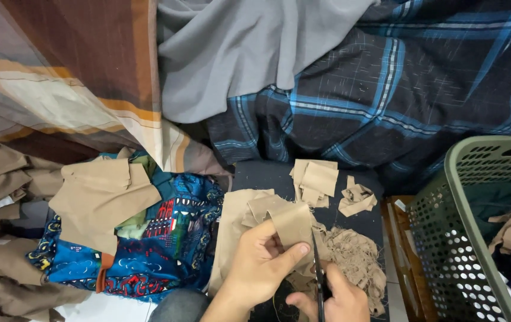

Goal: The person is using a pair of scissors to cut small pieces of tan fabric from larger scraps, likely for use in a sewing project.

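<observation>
Right now the left hand's fingers (276,253) pinch a tan cloth strip (288,220) taut so the scissors (318,274), gripped in the right hand (333,301), can cut; frayed trimmings (354,256) lie right, green basket (464,238) beyond.

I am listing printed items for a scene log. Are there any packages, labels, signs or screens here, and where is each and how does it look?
None in view: only cloth, a green perforated basket at the right, and scissors with tan fabric in the hands.
</observation>
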